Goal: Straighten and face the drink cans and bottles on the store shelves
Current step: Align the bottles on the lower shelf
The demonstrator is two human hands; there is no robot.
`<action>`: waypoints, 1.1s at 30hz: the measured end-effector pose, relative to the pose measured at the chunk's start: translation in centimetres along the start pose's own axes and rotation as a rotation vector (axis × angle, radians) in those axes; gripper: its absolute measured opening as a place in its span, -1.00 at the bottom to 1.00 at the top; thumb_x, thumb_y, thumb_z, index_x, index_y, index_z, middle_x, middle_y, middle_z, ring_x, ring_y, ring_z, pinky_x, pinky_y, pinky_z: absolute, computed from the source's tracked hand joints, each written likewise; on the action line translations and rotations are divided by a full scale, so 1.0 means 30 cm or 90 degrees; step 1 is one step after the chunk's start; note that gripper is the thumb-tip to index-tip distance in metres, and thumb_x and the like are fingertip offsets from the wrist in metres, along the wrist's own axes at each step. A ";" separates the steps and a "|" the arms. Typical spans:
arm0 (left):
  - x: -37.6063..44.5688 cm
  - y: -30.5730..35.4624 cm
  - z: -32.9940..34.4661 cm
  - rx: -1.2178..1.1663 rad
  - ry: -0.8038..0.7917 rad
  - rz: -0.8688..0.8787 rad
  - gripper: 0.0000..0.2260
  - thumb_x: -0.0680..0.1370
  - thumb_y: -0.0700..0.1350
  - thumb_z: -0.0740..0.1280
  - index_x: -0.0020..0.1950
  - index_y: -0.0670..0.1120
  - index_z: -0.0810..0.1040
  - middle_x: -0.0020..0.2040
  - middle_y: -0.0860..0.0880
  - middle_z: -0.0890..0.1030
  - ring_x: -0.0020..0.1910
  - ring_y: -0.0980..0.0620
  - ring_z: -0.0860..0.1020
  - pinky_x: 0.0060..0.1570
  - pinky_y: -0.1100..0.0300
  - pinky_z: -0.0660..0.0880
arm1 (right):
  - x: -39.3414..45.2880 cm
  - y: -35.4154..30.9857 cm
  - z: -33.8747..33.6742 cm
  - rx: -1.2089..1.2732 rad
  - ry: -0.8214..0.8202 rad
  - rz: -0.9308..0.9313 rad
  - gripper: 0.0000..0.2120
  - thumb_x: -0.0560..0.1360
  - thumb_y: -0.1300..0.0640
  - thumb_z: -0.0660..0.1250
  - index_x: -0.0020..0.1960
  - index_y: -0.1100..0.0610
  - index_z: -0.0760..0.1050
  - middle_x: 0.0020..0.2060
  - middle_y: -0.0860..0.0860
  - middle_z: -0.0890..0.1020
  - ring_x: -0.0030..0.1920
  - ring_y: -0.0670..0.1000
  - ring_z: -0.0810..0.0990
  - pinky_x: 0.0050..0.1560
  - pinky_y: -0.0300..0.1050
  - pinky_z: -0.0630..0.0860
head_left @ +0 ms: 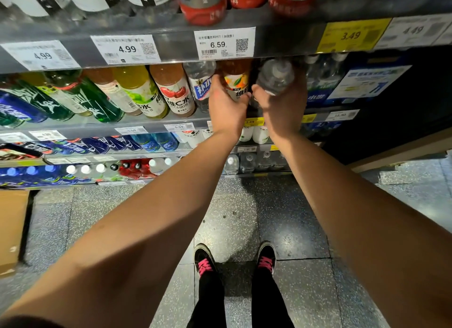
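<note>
The left hand (226, 105) holds the orange bottle (236, 79) and the right hand (281, 102) grips the clear bottle (275, 77), probably to turn their labels to the front.

The clear bottle (275, 77) looks like glossy see-through plastic. The orange bottle (236, 79) wears a shiny printed wrap. The price tags (223, 45) are matt paper behind a smooth clear strip. The floor (244, 217) is polished speckled stone. The box (11, 229) is dull brown cardboard.
</note>
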State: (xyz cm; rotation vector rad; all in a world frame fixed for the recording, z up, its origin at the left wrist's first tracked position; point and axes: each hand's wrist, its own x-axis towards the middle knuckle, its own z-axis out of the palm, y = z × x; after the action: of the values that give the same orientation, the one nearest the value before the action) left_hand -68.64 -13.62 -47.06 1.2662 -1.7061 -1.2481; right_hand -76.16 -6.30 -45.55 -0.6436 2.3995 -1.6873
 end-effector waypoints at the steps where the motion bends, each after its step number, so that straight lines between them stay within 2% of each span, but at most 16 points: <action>1: 0.003 0.001 0.010 0.009 0.007 -0.007 -0.52 0.38 -0.25 0.54 0.22 -0.17 0.43 0.14 -0.11 0.63 0.15 -0.04 0.60 0.23 0.05 0.52 | -0.019 0.010 -0.024 0.036 0.024 0.000 -0.44 0.27 0.16 0.58 0.18 0.23 0.43 0.07 0.14 0.61 0.06 0.06 0.61 0.07 -0.02 0.55; 4: 0.017 0.005 0.048 0.029 0.029 -0.026 -0.54 0.39 -0.20 0.56 0.18 -0.21 0.43 0.13 -0.16 0.62 0.13 -0.10 0.59 0.19 0.08 0.51 | -0.074 0.037 -0.088 0.067 0.093 -0.011 -0.41 0.28 0.08 0.59 0.20 0.24 0.43 0.03 0.04 0.62 0.02 -0.08 0.61 -0.01 -0.37 0.49; 6: 0.031 0.008 0.079 0.038 0.045 -0.049 -0.53 0.39 -0.17 0.57 0.17 -0.22 0.43 0.14 -0.17 0.61 0.13 -0.12 0.60 0.19 0.05 0.51 | -0.100 0.048 -0.127 0.101 0.118 0.010 -0.41 0.27 0.00 0.58 0.19 0.12 0.42 0.00 -0.12 0.61 -0.01 -0.27 0.59 -0.04 -0.49 0.43; 8: 0.046 0.011 0.106 0.053 0.072 -0.080 -0.50 0.37 -0.11 0.59 0.18 -0.21 0.44 0.15 -0.16 0.61 0.13 -0.12 0.59 0.19 0.09 0.50 | -0.119 0.070 -0.168 0.142 0.125 0.040 -0.39 0.27 0.01 0.59 0.22 0.14 0.43 0.01 -0.07 0.64 0.01 -0.23 0.62 -0.02 -0.41 0.48; 11: 0.065 0.002 0.134 0.090 0.109 -0.095 -0.49 0.36 -0.02 0.60 0.15 -0.18 0.44 0.15 -0.12 0.60 0.12 -0.11 0.58 0.10 0.18 0.44 | -0.130 0.109 -0.231 0.213 0.107 0.080 -0.35 0.26 0.10 0.60 0.25 0.19 0.42 0.05 0.07 0.65 0.04 0.01 0.66 0.04 -0.10 0.59; 16: 0.068 -0.012 0.162 0.145 0.152 -0.078 -0.49 0.32 0.07 0.59 0.07 -0.14 0.43 0.08 -0.09 0.60 0.07 -0.09 0.58 0.03 0.17 0.42 | -0.122 0.157 -0.323 0.208 0.093 0.093 -0.39 0.25 0.10 0.61 0.22 0.12 0.44 0.02 0.02 0.66 0.03 0.03 0.67 0.07 0.08 0.62; 18: 0.053 -0.020 0.162 0.132 0.163 -0.058 -0.49 0.29 0.06 0.59 0.06 -0.10 0.43 0.06 -0.05 0.60 0.03 -0.05 0.58 0.04 0.18 0.44 | -0.126 0.165 -0.341 0.196 0.087 0.104 -0.38 0.24 0.05 0.61 0.21 0.10 0.44 0.01 -0.03 0.66 0.01 -0.04 0.68 0.05 0.01 0.63; 22: -0.011 -0.037 0.143 0.046 0.172 -0.013 -0.46 0.24 0.01 0.59 0.12 -0.07 0.47 -0.02 0.09 0.59 -0.07 0.09 0.57 0.02 0.25 0.46 | -0.124 0.166 -0.366 0.179 0.055 0.099 -0.32 0.23 -0.05 0.61 0.26 0.07 0.42 0.05 -0.06 0.64 0.03 -0.13 0.66 0.01 -0.28 0.58; 24: -0.038 -0.045 0.125 -0.003 0.182 -0.011 -0.39 0.24 -0.02 0.59 0.21 -0.12 0.46 0.01 0.08 0.59 -0.04 0.11 0.58 0.02 0.41 0.44 | -0.117 0.161 -0.361 0.172 0.044 0.074 -0.34 0.23 -0.02 0.61 0.24 0.06 0.42 0.04 -0.08 0.63 0.03 -0.14 0.65 -0.02 -0.35 0.56; 26: -0.061 -0.048 0.105 -0.063 0.209 -0.028 -0.28 0.24 -0.07 0.62 0.32 -0.16 0.42 0.04 0.08 0.55 0.00 0.13 0.55 0.00 0.62 0.33 | -0.111 0.147 -0.338 0.168 0.036 0.050 -0.36 0.25 0.03 0.61 0.23 0.04 0.41 0.06 -0.07 0.62 0.06 -0.11 0.63 0.03 -0.30 0.55; 27: -0.072 -0.050 0.091 -0.087 0.222 -0.037 -0.24 0.24 -0.09 0.63 0.37 -0.16 0.39 0.07 0.07 0.54 0.03 0.13 0.54 0.01 0.66 0.29 | -0.107 0.137 -0.323 0.158 0.034 0.037 -0.37 0.25 0.05 0.61 0.23 0.03 0.41 0.08 -0.04 0.61 0.08 -0.09 0.63 0.08 -0.25 0.56; 30: -0.101 -0.061 0.037 -0.134 0.232 -0.056 -0.17 0.26 -0.11 0.65 0.44 -0.18 0.35 0.18 -0.05 0.59 0.10 0.10 0.57 0.12 0.58 0.36 | -0.087 0.106 -0.268 0.117 0.040 -0.029 -0.40 0.26 0.12 0.61 0.21 0.09 0.43 0.10 0.10 0.59 0.12 0.00 0.60 0.20 -0.08 0.53; 33: -0.124 -0.078 -0.032 -0.137 0.223 -0.061 -0.27 0.27 -0.10 0.66 0.34 -0.14 0.42 0.11 -0.03 0.62 0.01 0.24 0.59 0.16 0.45 0.43 | -0.062 0.071 -0.207 0.039 0.040 -0.085 -0.40 0.24 0.11 0.61 0.18 0.30 0.48 0.10 0.16 0.54 0.14 0.07 0.53 0.22 -0.17 0.46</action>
State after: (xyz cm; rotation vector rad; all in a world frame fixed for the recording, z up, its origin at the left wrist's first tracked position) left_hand -65.87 -10.53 -48.85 1.3549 -1.2430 -1.1497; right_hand -77.21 0.46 -45.50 -0.7679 2.3851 -1.8515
